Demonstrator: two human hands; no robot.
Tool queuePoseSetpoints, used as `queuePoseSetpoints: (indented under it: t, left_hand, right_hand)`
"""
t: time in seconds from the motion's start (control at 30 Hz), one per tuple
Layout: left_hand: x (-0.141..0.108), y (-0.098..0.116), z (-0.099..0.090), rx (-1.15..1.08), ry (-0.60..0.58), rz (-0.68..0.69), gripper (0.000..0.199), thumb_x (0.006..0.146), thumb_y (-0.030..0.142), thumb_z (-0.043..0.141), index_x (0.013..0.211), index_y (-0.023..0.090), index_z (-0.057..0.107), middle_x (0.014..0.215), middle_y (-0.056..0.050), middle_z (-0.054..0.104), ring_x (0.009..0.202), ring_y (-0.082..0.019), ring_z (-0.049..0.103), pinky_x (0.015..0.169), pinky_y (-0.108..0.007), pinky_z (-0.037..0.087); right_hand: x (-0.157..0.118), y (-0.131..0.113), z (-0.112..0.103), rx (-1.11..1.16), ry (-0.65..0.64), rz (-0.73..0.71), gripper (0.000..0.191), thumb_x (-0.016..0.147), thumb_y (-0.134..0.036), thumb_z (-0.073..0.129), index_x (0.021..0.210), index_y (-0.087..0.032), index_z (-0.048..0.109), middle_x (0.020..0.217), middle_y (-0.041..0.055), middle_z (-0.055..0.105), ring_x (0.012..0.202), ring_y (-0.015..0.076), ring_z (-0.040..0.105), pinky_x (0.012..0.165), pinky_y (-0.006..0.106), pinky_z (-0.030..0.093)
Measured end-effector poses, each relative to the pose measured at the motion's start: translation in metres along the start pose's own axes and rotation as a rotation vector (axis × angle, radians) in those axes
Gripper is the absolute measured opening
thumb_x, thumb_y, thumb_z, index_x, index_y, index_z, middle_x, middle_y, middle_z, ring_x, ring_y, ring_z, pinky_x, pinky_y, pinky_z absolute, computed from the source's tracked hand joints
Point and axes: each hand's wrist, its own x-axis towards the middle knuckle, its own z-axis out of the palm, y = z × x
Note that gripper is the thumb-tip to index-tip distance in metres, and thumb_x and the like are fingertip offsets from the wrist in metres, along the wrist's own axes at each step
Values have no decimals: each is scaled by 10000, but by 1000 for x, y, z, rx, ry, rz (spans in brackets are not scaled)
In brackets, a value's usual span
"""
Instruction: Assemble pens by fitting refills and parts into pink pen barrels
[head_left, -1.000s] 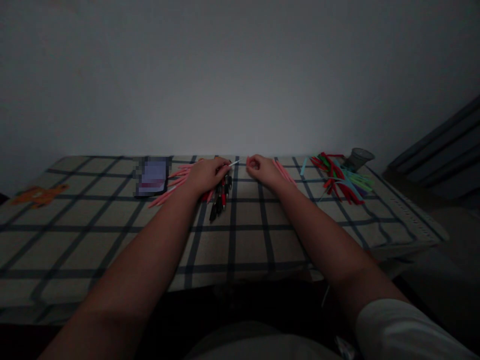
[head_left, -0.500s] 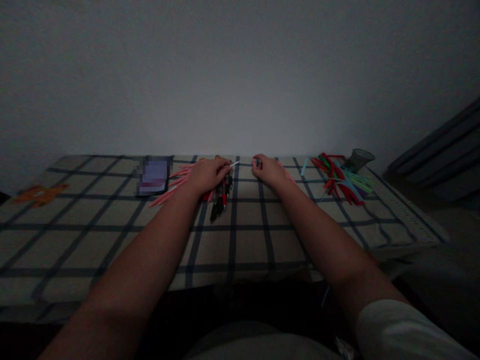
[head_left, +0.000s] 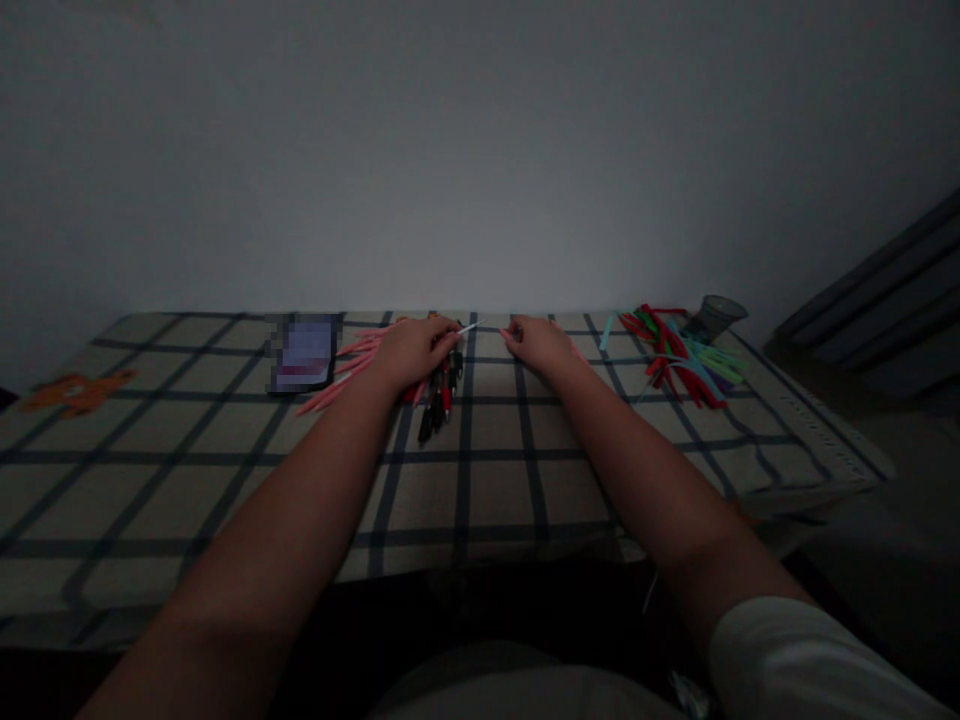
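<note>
My left hand [head_left: 414,350] is closed over the table, with a thin white stick [head_left: 472,326] poking out from its fingertips to the right. Under and beside that hand lie several black and red pens [head_left: 436,408]. A fan of pink pencil-like sticks [head_left: 352,362] spreads out to its left. My right hand [head_left: 538,343] sits across a small gap, thumb and fingers curled together in a pinch. Whatever those fingers hold is too small and dark to make out. Part of a pink stick [head_left: 576,348] shows behind the right wrist.
A checked cloth [head_left: 495,490] covers the table against the wall. On the left are a phone-like device [head_left: 306,352] and an orange cut-out piece [head_left: 79,392]. To the right lie red, green and blue strips [head_left: 679,365] beside a clear cup [head_left: 716,318].
My right hand has dropped slightly and its fingers have shifted in their pinch. The left hand and its white stick stay nearly in place.
</note>
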Motion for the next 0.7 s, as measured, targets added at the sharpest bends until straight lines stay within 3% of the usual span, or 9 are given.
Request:
queuePoseSetpoints:
  t: [0.3,0.47,0.57,0.7]
  left_hand:
    - [0,-1,1,-12,1,1,374,1029,427,461,1209,248,737,1042,-76,785,958,-275,695,838,-360,460]
    - [0,0,-1,-7,-2,3,384,1031,430,450,1214,247,734,1052,-72,786,965,-271,692,812,-344,452]
    - [0,0,-1,-2,-6,-4,392,1035,436,441,1221,250,731,1055,-71,785,964,-264,687,814,-335,446]
    - [0,0,0,-6,7,-9,396,1036,440,439,1231,254,730,1043,-71,786,950,-266,690,812,-341,443]
  right_hand:
    - [-3,-3,-6,-52,-11,28,444,1015,-567,503,1037,-214,772,1103,180,774,983,327,690,812,419,499]
    - [-3,-5,-9,-9,21,29,335,988,-483,587,1027,-209,774,1099,156,776,989,306,696,834,400,502]
    - [-1,-8,-9,139,79,6,236,945,-358,642,1037,-184,771,1056,117,781,959,266,698,838,366,507]
    - [1,-18,-4,515,111,-73,232,951,-266,598,1076,-159,762,1033,79,781,944,198,693,875,314,517]
